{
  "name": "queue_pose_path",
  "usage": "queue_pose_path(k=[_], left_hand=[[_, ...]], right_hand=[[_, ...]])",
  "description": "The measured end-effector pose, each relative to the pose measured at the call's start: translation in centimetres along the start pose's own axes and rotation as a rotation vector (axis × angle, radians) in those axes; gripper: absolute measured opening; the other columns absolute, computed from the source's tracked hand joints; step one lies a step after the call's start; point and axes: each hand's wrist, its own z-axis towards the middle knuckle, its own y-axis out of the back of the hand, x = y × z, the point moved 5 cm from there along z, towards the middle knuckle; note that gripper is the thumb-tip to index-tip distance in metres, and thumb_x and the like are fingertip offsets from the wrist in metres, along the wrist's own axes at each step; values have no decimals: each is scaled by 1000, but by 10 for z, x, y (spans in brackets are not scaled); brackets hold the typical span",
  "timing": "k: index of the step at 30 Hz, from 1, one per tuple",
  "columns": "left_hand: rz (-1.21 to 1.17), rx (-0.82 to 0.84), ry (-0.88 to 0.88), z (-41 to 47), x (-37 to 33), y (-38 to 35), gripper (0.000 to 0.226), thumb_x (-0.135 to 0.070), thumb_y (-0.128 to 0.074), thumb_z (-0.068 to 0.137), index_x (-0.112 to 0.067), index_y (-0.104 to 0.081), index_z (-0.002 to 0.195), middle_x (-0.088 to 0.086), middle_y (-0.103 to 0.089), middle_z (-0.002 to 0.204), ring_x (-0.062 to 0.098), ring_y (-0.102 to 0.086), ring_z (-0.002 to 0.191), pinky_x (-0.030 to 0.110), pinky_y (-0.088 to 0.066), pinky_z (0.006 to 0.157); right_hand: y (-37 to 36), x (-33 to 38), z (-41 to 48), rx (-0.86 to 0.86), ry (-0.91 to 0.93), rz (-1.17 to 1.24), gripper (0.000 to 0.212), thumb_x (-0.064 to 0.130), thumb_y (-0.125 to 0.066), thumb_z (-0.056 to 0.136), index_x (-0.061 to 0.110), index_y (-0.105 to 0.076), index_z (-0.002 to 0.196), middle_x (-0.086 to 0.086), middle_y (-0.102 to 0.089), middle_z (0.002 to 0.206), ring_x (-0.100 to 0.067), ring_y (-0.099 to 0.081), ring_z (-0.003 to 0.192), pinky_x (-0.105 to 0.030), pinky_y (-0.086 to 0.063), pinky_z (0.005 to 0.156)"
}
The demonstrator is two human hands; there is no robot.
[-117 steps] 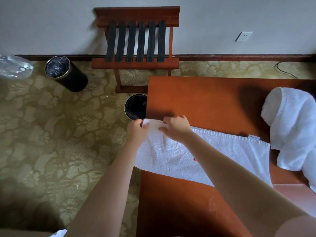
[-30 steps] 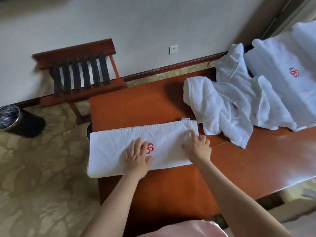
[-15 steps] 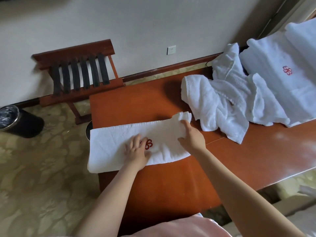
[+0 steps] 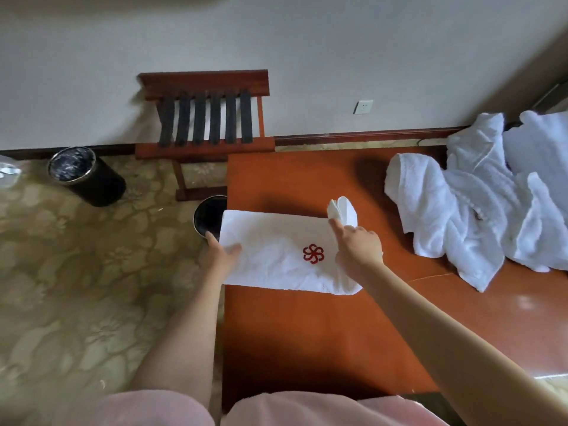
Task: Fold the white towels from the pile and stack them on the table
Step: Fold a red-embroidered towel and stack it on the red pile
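A white towel [image 4: 276, 250] with a red flower emblem lies folded lengthwise at the left end of the orange-brown table [image 4: 307, 327]. My left hand [image 4: 219, 255] holds the towel's left edge, thumb on top and fingers underneath. My right hand [image 4: 358, 247] grips the towel's right end, which is lifted off the table and bunched above my fingers. A loose pile of white towels [image 4: 461, 210] sprawls over the table's far right.
A wooden luggage rack [image 4: 204, 124] with black straps stands against the wall. One black bin [image 4: 84, 176] is on the patterned carpet at left, another [image 4: 209, 215] sits right at the table's left edge. A wall socket [image 4: 363, 106] is on the wall.
My right hand has raised the towel's right end off the table and toward the left. My left hand slid from beside the emblem to the left edge. The view swung left.
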Motion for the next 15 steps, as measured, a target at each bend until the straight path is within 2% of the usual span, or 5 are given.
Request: queue_pose_path(k=[3,7,9,12,15], left_hand=[[-65,43,20,8,3,5,100,-46,-63,85,-24,8,152,10,-47,129,18,-51,79,39,-48,73],[-57,64,-155,11,-4,8,97,-33,-64,86,-37,7,151,-16,-42,99,8,-49,71,29,-47,61],[45,139,-264,4,-8,5,91,-30,-61,89,-40,4,150,-16,-45,103,11,-55,82,27,-46,64],[135,217,-343,2,-7,-2,67,-28,-59,93,-31,-25,150,-2,-41,145,21,-43,130,34,-41,99],[180,170,-379,-5,-12,-2,52,-25,-60,92,-24,-43,142,1,-40,148,21,-38,135,32,-38,104]], right_hand=[[-3,4,1,11,-25,-42,65,11,-54,87,35,-25,140,-5,-60,100,-19,-45,76,-28,-37,59],[-7,1,3,36,-61,-24,65,15,-55,88,37,-24,141,-3,-59,99,-18,-45,77,-27,-38,57],[-8,-2,3,44,-75,2,64,16,-53,90,38,-24,142,-2,-60,100,-18,-48,79,-26,-42,58],[-11,-9,1,37,-68,-2,62,13,-49,89,37,-24,141,-1,-61,95,-18,-53,76,-28,-49,59],[-10,-25,-6,-9,-45,22,60,13,-49,86,33,-29,138,-3,-60,94,-20,-54,74,-28,-43,54]])
